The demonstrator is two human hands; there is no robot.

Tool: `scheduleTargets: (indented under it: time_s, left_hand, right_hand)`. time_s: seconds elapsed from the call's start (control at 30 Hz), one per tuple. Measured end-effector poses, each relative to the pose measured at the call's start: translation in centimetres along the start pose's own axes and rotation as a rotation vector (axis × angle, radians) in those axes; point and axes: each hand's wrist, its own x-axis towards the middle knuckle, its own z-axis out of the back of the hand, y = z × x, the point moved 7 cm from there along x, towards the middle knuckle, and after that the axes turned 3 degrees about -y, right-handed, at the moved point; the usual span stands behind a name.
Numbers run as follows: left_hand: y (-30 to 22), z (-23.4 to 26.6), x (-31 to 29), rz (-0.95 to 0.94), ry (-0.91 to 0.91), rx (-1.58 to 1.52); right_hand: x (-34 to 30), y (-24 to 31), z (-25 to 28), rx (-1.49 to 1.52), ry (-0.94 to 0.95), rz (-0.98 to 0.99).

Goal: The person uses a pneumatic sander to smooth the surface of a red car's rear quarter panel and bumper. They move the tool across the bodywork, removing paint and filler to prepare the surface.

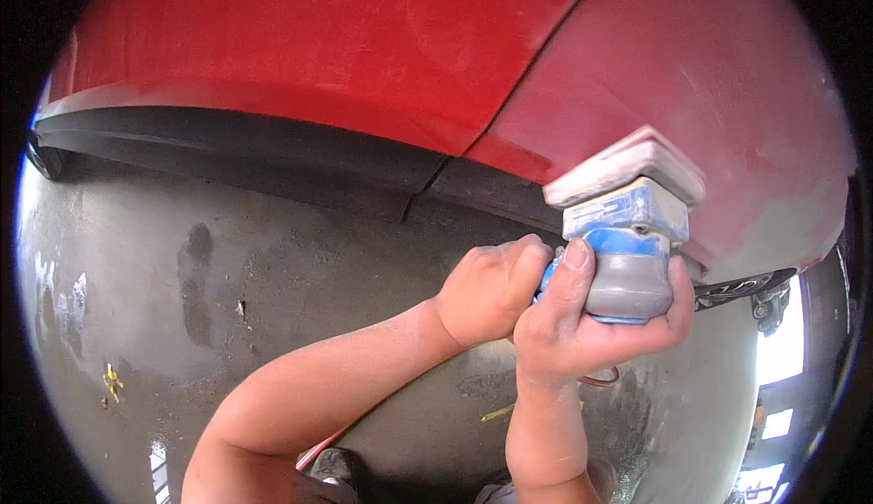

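A blue and grey power sander [627,272] with a pale dusty square pad is held up in front of a red car's body panel [691,76]. My right hand [573,322] wraps round the grey rounded end of its body, thumb on one side and fingers on the other. Closed on a blue part at the sander's left side is my left hand [496,290]; the grip is partly hidden. The pad's upper edge overlaps the lower part of the panel, which looks dull and hazy. Whether the pad touches the paint I cannot tell.
Left of a dark seam, a glossier red panel [318,40] spans the top. A black sill [236,149] runs below it. A wheel [746,287] shows at the right. The grey concrete floor [300,267] has wet patches and yellow scraps [112,382]. My shoe [336,468] is near the lower edge.
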Motion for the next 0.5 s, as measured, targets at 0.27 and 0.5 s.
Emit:
scheduleTargets:
  time_s: [0.27,0.5]
  left_hand:
    - [-0.6,1.2,0.4,-0.079,0.038,0.004]
    - [-0.9,2.3,0.7,-0.108,0.026,0.080]
  right_hand:
    - [0.3,0.7,0.1,0.076,-0.013,-0.027]
    - [0.3,1.1,-0.1,0.042,0.022,-0.009]
